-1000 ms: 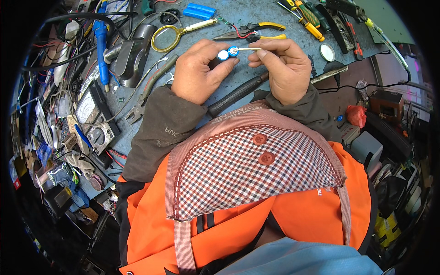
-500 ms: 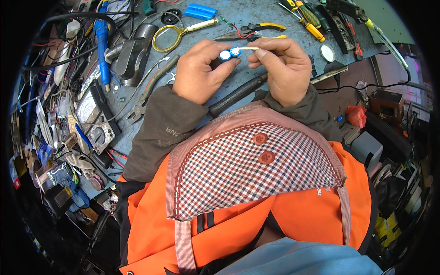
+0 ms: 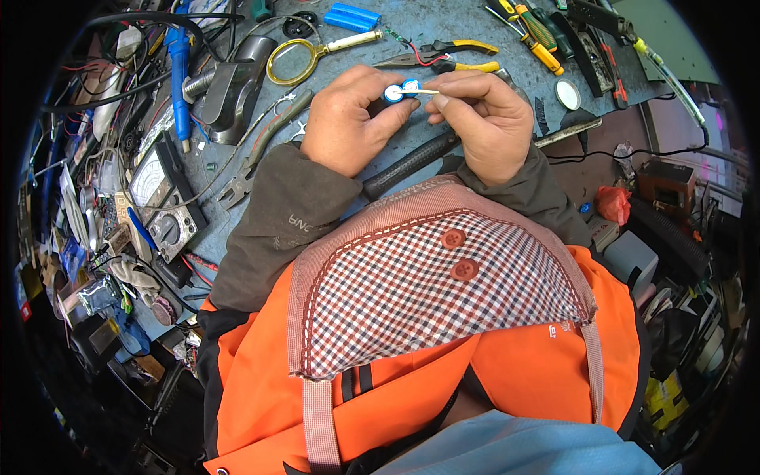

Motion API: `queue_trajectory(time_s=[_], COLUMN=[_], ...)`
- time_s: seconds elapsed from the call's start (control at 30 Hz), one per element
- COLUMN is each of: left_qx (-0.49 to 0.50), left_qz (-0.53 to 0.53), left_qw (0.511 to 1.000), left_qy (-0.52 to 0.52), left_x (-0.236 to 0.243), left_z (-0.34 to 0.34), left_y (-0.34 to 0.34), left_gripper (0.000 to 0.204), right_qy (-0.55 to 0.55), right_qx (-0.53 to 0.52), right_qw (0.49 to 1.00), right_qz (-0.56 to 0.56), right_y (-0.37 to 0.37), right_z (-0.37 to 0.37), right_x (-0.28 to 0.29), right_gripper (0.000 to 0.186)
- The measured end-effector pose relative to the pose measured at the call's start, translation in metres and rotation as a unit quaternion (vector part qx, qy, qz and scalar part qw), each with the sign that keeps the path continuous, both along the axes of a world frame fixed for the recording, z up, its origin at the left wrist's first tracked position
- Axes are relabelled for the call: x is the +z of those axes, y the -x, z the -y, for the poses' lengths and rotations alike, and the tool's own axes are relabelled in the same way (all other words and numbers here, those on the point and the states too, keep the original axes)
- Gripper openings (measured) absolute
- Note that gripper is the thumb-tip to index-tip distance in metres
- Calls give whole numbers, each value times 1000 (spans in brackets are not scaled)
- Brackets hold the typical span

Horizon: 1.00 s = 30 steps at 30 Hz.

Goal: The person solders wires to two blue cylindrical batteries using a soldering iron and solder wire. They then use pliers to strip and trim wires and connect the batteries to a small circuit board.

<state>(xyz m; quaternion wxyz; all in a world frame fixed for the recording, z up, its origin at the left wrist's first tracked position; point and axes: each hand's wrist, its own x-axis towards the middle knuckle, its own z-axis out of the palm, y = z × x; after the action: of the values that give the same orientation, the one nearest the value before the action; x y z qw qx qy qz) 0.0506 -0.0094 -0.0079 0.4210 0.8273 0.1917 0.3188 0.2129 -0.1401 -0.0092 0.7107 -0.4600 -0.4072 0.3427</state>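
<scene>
My left hand (image 3: 342,119) grips two blue cylindrical battery cells side by side, with their pale round ends facing up. The nearer cell (image 3: 393,95) sits slightly left of the farther cell (image 3: 411,85). Between the thumb and fingers of my right hand (image 3: 492,123) is a thin off-white stick (image 3: 423,92). Its tip lies over the end of the nearer cell and seems to touch it; what the tip is made of is too small to tell. Both hands are held above the bench, close together.
Beyond my hands lie a magnifying glass (image 3: 291,63), yellow-handled pliers (image 3: 463,47) and a blue battery pack (image 3: 351,17). Left are large pliers (image 3: 257,150), a blue soldering iron (image 3: 180,87) and an analog multimeter (image 3: 168,202). Screwdrivers (image 3: 545,55) and a round white-faced disc (image 3: 567,95) are right.
The stick's tip has shifted left, from the farther cell's end to the nearer one's. My right hand has moved slightly left; the left hand keeps its hold on the cells.
</scene>
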Motion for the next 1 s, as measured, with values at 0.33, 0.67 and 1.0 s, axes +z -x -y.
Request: queue_trajectory(time_s=[0.33,0.67,1.0], left_qx=[0,3,10], left_qz=[-2,5,37], left_qw=[1000,1000,997], left_qy=[7,-8,-60], left_x=[1,1,-13], left_z=[0,1,-2], left_y=[-1,-1,-6], left_gripper=[28,28,31], right_qy=[19,12,-42], right_qx=[-11,-11,-46], right_qw=[1000,1000,995], right_qz=[-12,-5,82], right_y=[1,0,2], right_z=[1,2,-11], right_x=[1,0,66], right_gripper=[16,16,18])
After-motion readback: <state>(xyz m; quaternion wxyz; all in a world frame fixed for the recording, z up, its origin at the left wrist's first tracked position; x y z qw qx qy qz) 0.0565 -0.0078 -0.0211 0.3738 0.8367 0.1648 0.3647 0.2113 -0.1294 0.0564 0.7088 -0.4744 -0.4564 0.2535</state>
